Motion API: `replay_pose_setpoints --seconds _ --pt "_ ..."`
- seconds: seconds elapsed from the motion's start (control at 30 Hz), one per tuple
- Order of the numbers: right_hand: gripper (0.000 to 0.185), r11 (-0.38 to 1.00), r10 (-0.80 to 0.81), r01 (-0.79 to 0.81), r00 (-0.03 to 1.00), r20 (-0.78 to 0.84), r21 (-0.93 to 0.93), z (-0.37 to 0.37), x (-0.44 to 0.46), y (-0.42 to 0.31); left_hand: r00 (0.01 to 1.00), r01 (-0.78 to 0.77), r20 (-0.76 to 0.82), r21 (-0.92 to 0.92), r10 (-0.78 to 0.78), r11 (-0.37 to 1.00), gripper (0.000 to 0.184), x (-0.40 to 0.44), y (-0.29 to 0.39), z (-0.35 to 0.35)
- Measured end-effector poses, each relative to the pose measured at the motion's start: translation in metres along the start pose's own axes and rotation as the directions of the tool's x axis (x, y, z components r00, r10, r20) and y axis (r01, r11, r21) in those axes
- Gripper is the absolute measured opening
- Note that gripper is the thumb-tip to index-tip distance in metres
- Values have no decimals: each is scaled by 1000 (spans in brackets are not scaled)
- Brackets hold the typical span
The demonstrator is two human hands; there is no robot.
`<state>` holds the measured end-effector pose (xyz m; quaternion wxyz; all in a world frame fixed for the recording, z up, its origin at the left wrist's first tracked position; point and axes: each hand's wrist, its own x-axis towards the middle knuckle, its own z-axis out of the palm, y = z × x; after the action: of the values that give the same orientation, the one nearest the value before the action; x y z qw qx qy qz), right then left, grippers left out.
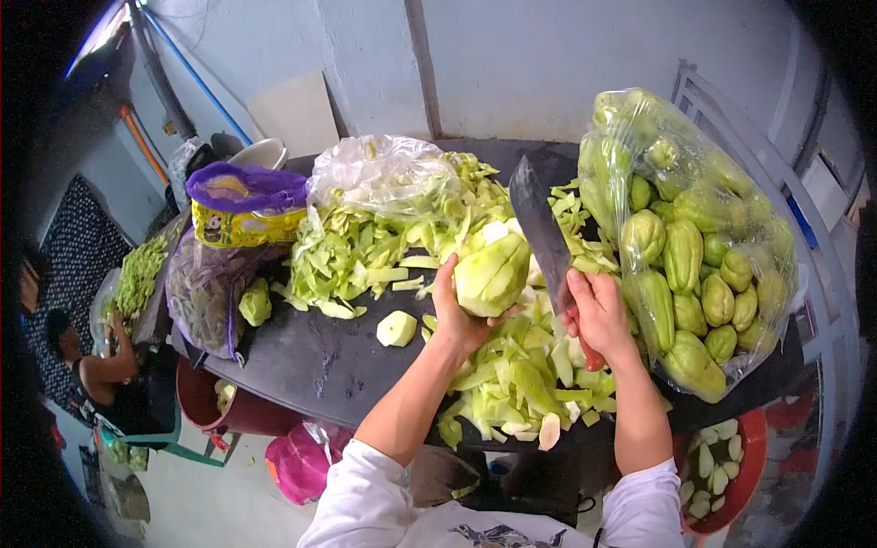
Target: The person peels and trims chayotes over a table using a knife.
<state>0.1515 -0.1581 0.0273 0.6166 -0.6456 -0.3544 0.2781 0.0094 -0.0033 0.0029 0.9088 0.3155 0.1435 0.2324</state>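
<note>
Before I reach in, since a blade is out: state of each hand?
Left hand: holding a pale green chayote.
Right hand: closed around the red handle of a large knife.

The smooth-topped oval counter (333, 352) is black. Over it, the rounded, cut-faceted vegetable (493, 277) is pale green, and the broad metal knife (541, 219) has a dark grey blade and red handle. Strip-shaped peelings (525, 379) on the counter run light green to cream. At its right end, elongated vegetables (683, 256) show yellow-green through clear plastic. At its left end, a purple mesh sack (201, 297) sits by a yellow printed bag (251, 226); beyond, a dark cloth (80, 242) bears pale dots.
</note>
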Motion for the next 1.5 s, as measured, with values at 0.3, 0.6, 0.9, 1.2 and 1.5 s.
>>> replay_pose_setpoints --seconds 0.3,0.6,0.9,1.2,1.5 --pt "45 989 147 -147 989 9 18 -5 -1 -8 998 6 -56 4 -6 1000 75 4 -5 -2" --pt "33 910 -130 87 988 80 406 10 -3 2 988 5 155 -39 1 999 82 0 3 -8" --pt "64 860 -413 402 910 33 -316 9 -5 8 949 66 311 -50 -47 997 83 3 3 -41" --pt "75 867 -421 421 905 59 -268 10 -5 0 951 81 300 -24 -71 996 82 6 3 -44" --pt "84 781 -469 462 878 95 -419 17 -11 4 982 -15 189 -27 20 1000 88 1 1 -30"
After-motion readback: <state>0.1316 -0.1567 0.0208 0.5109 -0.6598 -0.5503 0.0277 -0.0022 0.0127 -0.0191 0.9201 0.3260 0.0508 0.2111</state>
